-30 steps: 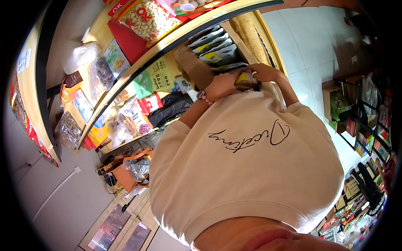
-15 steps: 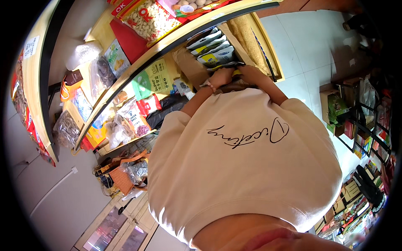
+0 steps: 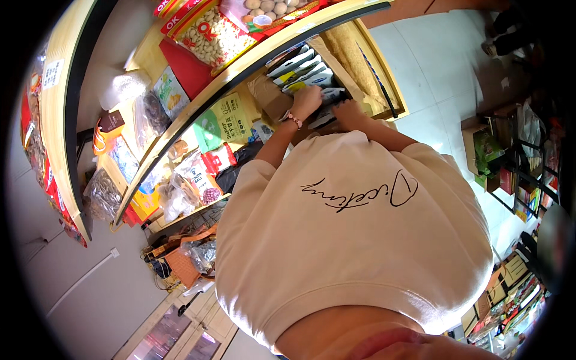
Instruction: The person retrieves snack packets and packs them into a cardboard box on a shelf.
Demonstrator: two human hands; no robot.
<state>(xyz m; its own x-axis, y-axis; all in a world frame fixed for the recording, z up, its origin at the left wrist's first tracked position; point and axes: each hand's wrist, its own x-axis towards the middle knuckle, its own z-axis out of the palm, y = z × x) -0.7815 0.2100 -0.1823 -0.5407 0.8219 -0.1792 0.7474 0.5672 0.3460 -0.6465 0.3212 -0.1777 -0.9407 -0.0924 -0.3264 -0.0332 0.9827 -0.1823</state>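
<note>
I look down over my cream shirt at a wooden shelf (image 3: 393, 99). A row of white and blue packets (image 3: 300, 63) stands in a brown cardboard box (image 3: 267, 96) on it. My left hand (image 3: 306, 99), with a bead bracelet at the wrist, lies on the near end of that row with its fingers spread over the packets. My right hand (image 3: 349, 113) is just beside it, closed on a dark and white packet (image 3: 327, 119) at the front of the row. Both forearms reach out from my chest.
A higher shelf carries a red bag of nuts (image 3: 213, 36). Green packets (image 3: 225, 123), red packets and clear bags (image 3: 192, 180) fill the shelf to the left. A pale tiled floor (image 3: 438, 54) lies to the right, with racks of goods (image 3: 516, 156) at its edge.
My hands have moved from close to my chest out to the row of packets on the shelf. The view has tilted so that more of the shelf shows.
</note>
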